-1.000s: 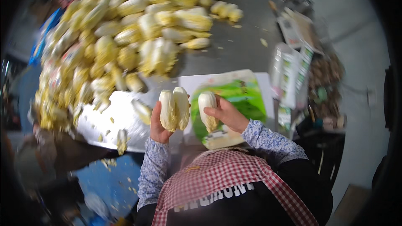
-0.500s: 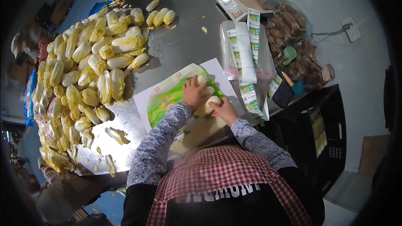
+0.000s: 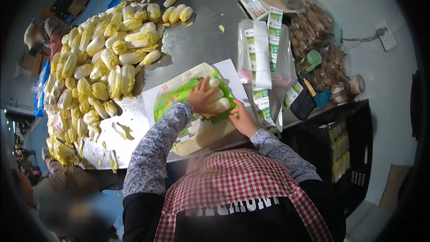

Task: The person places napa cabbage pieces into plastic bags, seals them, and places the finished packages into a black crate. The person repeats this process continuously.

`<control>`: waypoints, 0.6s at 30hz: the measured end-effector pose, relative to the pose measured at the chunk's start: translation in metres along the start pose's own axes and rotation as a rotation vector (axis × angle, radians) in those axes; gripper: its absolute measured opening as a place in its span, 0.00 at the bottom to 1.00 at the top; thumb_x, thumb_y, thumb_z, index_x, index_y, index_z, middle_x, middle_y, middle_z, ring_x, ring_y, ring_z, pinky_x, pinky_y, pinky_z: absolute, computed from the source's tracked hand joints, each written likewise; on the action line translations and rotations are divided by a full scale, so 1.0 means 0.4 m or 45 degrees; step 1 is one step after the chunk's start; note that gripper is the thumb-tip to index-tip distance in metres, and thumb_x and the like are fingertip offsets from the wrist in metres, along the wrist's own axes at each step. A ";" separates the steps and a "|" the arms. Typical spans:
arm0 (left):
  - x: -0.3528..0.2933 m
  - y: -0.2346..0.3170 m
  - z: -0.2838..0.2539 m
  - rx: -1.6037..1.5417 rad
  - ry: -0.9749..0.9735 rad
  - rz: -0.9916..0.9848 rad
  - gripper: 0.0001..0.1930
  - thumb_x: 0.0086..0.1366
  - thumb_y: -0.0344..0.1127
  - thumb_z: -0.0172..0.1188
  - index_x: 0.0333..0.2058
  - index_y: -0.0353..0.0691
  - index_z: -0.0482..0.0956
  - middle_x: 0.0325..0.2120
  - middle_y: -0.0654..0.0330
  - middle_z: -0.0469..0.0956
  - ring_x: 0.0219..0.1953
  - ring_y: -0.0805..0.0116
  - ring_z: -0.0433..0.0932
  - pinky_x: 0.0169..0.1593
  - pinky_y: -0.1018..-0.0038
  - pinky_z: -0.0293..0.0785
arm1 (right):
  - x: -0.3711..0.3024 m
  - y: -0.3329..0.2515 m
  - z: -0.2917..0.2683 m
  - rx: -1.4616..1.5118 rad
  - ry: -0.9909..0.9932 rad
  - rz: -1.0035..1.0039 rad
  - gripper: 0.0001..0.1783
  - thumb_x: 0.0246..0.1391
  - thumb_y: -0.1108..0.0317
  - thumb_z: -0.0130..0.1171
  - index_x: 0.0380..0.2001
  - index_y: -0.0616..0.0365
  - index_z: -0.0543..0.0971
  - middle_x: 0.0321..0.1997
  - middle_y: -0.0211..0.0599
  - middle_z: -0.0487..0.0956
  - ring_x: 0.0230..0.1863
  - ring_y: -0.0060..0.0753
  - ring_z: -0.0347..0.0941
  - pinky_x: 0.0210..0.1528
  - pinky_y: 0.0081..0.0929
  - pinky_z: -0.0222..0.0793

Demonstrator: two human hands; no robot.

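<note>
Several small pale napa cabbages lie side by side on a printed green-and-white plastic bag, which rests on a white sheet near the table's front edge. My left hand lies over these cabbages with its fingers spread. On their right side, my right hand is closed at the green edge of the bag, thumb and forefinger drawn together on it. Whether that pinch also touches a cabbage, I cannot tell.
A big heap of napa cabbages covers the table's left side. To the right lie clear bags with label strips, a scale, brown bundles in plastic and a wooden-handled tool. A black crate stands below.
My left hand has shifted slightly left, its fingers more spread over the cabbages. My right hand has moved from the nearest cabbage to the bag's edge. The view has tilted a little.
</note>
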State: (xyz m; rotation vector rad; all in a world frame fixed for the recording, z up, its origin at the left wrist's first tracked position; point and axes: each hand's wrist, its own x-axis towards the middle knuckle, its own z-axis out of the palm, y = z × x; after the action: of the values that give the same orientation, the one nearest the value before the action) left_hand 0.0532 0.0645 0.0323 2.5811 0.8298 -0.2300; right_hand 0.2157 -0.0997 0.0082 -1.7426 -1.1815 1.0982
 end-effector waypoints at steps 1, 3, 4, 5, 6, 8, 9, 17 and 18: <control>0.000 0.004 -0.001 -0.004 -0.003 -0.004 0.49 0.39 0.67 0.66 0.59 0.54 0.62 0.65 0.43 0.38 0.66 0.39 0.43 0.58 0.38 0.52 | -0.021 0.019 -0.032 -0.412 0.004 -0.233 0.27 0.50 0.73 0.55 0.55 0.59 0.63 0.47 0.47 0.70 0.39 0.48 0.72 0.40 0.39 0.71; 0.000 0.011 0.000 -0.001 0.003 -0.019 0.49 0.39 0.66 0.67 0.59 0.54 0.62 0.65 0.43 0.38 0.66 0.39 0.43 0.58 0.39 0.51 | -0.037 0.038 -0.051 -0.884 -0.049 -0.688 0.29 0.44 0.74 0.56 0.53 0.52 0.68 0.51 0.40 0.67 0.49 0.44 0.65 0.49 0.41 0.63; 0.002 0.014 0.000 0.006 0.012 -0.029 0.48 0.38 0.65 0.68 0.59 0.54 0.62 0.65 0.43 0.38 0.66 0.39 0.43 0.58 0.39 0.51 | -0.037 0.038 -0.053 -0.993 -0.122 -0.799 0.28 0.43 0.73 0.57 0.52 0.51 0.69 0.52 0.39 0.67 0.51 0.42 0.64 0.50 0.41 0.61; 0.003 0.016 0.004 0.012 0.021 -0.040 0.48 0.38 0.65 0.68 0.59 0.54 0.63 0.65 0.43 0.38 0.66 0.39 0.43 0.58 0.39 0.51 | -0.036 0.038 -0.053 -1.101 -0.197 -0.913 0.28 0.42 0.73 0.58 0.51 0.50 0.70 0.53 0.38 0.66 0.53 0.41 0.62 0.52 0.41 0.58; 0.004 0.016 0.002 0.003 0.006 -0.039 0.48 0.39 0.64 0.68 0.60 0.55 0.61 0.65 0.43 0.38 0.66 0.39 0.43 0.58 0.38 0.51 | -0.012 0.032 -0.047 -1.119 -0.192 -1.053 0.25 0.41 0.70 0.59 0.48 0.51 0.73 0.51 0.36 0.67 0.52 0.39 0.62 0.53 0.39 0.56; 0.005 0.012 -0.001 -0.017 -0.023 -0.036 0.49 0.41 0.63 0.68 0.61 0.55 0.59 0.65 0.43 0.39 0.65 0.37 0.44 0.58 0.37 0.50 | 0.024 0.012 -0.046 -1.040 -0.227 -1.144 0.24 0.41 0.69 0.60 0.47 0.51 0.74 0.51 0.35 0.68 0.52 0.38 0.62 0.53 0.39 0.56; 0.007 0.005 -0.007 -0.113 -0.016 -0.062 0.48 0.44 0.61 0.67 0.62 0.55 0.56 0.65 0.43 0.42 0.65 0.39 0.47 0.59 0.40 0.51 | 0.045 -0.002 -0.043 -0.994 -0.242 -1.193 0.24 0.41 0.69 0.60 0.46 0.51 0.74 0.51 0.35 0.68 0.51 0.38 0.62 0.53 0.39 0.57; 0.066 -0.125 -0.028 -1.055 -0.015 -0.085 0.31 0.68 0.40 0.46 0.66 0.52 0.44 0.55 0.49 0.68 0.57 0.57 0.66 0.59 0.71 0.60 | 0.232 -0.101 0.015 -1.003 -0.035 -1.142 0.20 0.47 0.68 0.57 0.47 0.55 0.73 0.57 0.47 0.65 0.62 0.46 0.56 0.61 0.44 0.52; 0.069 -0.106 -0.063 -0.858 -0.056 -0.138 0.30 0.69 0.40 0.46 0.66 0.52 0.46 0.55 0.49 0.68 0.57 0.57 0.67 0.59 0.71 0.60 | 0.243 -0.069 0.028 -1.015 -0.097 -1.088 0.18 0.49 0.67 0.55 0.45 0.59 0.74 0.58 0.50 0.64 0.65 0.49 0.52 0.65 0.47 0.48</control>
State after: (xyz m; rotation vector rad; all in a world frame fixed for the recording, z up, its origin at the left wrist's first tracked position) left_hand 0.0514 0.1213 0.0330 1.8996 0.8517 -0.0253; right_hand 0.2170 0.0020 0.0061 -1.4068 -2.3152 0.1598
